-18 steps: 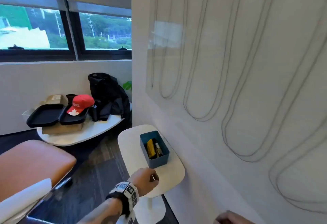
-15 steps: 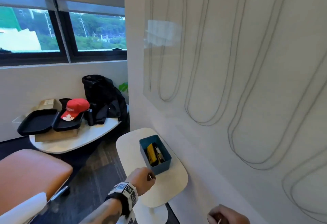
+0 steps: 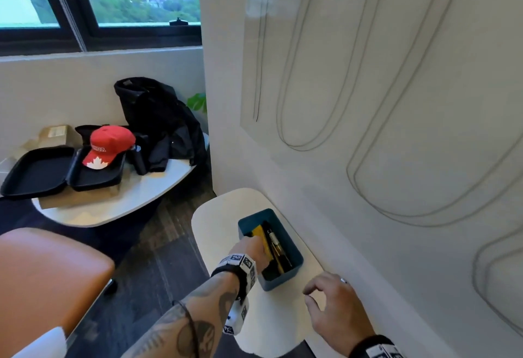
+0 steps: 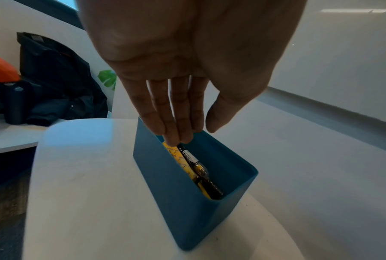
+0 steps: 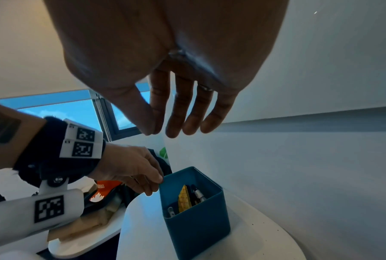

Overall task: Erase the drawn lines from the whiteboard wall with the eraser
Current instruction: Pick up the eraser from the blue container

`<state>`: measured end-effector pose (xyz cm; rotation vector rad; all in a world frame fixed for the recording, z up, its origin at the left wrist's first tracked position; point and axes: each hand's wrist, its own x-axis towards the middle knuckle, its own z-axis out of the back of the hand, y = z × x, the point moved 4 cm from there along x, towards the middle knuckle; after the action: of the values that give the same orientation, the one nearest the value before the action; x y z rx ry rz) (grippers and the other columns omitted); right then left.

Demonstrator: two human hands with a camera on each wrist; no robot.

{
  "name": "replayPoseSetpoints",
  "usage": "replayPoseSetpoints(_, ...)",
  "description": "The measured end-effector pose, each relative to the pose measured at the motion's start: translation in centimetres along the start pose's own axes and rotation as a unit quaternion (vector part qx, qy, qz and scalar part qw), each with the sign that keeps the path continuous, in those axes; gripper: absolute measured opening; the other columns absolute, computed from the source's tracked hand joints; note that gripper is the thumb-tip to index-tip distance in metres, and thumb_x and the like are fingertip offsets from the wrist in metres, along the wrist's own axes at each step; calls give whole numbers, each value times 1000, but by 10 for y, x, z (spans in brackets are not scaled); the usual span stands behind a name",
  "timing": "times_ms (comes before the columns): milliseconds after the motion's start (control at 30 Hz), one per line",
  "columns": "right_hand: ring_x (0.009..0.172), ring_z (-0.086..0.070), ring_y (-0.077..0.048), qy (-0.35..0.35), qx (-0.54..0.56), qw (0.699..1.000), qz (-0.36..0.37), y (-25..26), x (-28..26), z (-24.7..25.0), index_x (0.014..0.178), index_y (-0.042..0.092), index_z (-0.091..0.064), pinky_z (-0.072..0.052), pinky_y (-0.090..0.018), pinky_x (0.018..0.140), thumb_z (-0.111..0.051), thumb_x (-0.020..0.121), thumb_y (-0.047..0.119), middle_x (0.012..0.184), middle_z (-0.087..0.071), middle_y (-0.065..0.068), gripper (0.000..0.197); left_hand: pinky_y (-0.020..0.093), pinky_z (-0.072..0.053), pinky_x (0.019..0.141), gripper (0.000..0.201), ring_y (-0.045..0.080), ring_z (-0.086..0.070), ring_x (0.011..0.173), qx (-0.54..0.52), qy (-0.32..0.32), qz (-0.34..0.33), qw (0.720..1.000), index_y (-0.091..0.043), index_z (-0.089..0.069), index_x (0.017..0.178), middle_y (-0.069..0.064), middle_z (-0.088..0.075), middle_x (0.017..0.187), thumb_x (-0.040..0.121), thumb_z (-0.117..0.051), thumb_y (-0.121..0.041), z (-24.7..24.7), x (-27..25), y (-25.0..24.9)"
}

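Note:
Grey looping lines (image 3: 300, 147) cover the whiteboard wall (image 3: 368, 74) on the right. Below it a teal box (image 3: 283, 278) (image 4: 176, 193) (image 5: 198, 228) stands on a small white table (image 3: 215, 230). Inside the box stand a yellow eraser (image 3: 260, 234) (image 4: 180, 161) (image 5: 184, 198) and a black marker (image 4: 194, 161). My left hand (image 3: 250, 247) (image 4: 194, 135) reaches into the box's far end, straight fingers touching the top of the eraser. My right hand (image 3: 314, 292) (image 5: 163, 130) hovers empty over the table just in front of the box, fingers loosely spread.
An orange chair (image 3: 42, 272) stands at the lower left. A larger white table (image 3: 113, 210) behind carries a red cap (image 3: 110, 142), black cases (image 3: 36, 171) and a black bag (image 3: 158, 120). Dark floor runs between chair and tables.
My left hand, a fist short of the box before, has moved forward and straightened its fingers into the box. My right hand has come up beside the box, fingers now spread.

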<state>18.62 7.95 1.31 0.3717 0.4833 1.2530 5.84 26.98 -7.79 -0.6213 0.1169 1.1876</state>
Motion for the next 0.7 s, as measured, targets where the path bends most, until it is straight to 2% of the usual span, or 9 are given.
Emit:
replayPoseSetpoints(33,96,-54,0,8,-6,1000,3,-1,16,-2,84,40,-62,-37,-5,78,-70,84,31,93,-60,24,12,35,-59,67,12,22,-66,72,-1,8,3,1000,-17,-57,95,2,-65,84,91,-53,-28,-3,13,-2)
replayPoseSetpoints(100,99,-52,-1,16,-18,1000,14,-4,46,-7,91,39,-62,-38,-8,80,-66,87,31,101,-59,22,9,34,-54,67,17,25,-69,82,-4,29,20,999,-18,-56,102,5,-69,99,91,-51,-30,-11,41,-4)
replayPoseSetpoints(167,101,-50,-2,45,-28,999,6,-15,75,-17,101,37,-62,-40,-14,84,-61,90,29,111,-58,20,14,35,-52,74,29,29,-68,100,-8,45,50,998,-13,-56,118,10,-66,117,93,-50,-28,-21,69,-4)
replayPoseSetpoints(233,106,-49,-6,85,-40,995,-19,-31,102,-30,115,33,-60,-42,-18,90,-56,92,23,123,-55,15,24,36,-51,84,43,30,-63,114,-35,58,111,992,-6,-46,132,14,-59,129,95,-55,-28,-35,91,-5)
replayPoseSetpoints(367,122,-53,-16,120,-40,989,-72,-59,139,-52,137,26,-50,-47,-28,101,-50,93,16,142,-48,10,45,35,-52,92,61,28,-60,120,-76,65,217,971,-3,-36,134,14,-55,132,91,-68,-30,-59,125,-3)
replayPoseSetpoints(467,130,-50,-18,108,-34,987,-116,-80,151,-57,144,27,-44,-45,-31,107,-48,97,20,147,-47,8,47,35,-53,96,67,28,-61,120,-86,81,282,952,0,-34,136,14,-59,130,89,-72,-30,-68,139,2)
replayPoseSetpoints(533,130,-49,-17,98,-32,986,-131,-93,155,-55,142,30,-44,-44,-32,108,-47,99,24,147,-48,8,43,35,-52,99,66,28,-59,122,-73,92,290,950,0,-35,138,14,-57,133,91,-69,-31,-76,145,4)
replayPoseSetpoints(600,130,-48,-15,95,-33,987,-126,-99,160,-50,139,32,-45,-42,-29,109,-48,100,28,145,-49,10,39,35,-51,101,60,26,-57,124,-33,88,266,959,-2,-39,139,13,-52,136,94,-63,-35,-79,152,4)
replayPoseSetpoints(700,127,-49,-13,94,-35,989,-113,-104,166,-46,135,35,-47,-42,-26,106,-51,99,31,138,-51,12,36,35,-45,107,67,28,-46,131,-16,72,238,968,-2,-37,145,13,-46,141,96,-55,-44,-74,154,3)
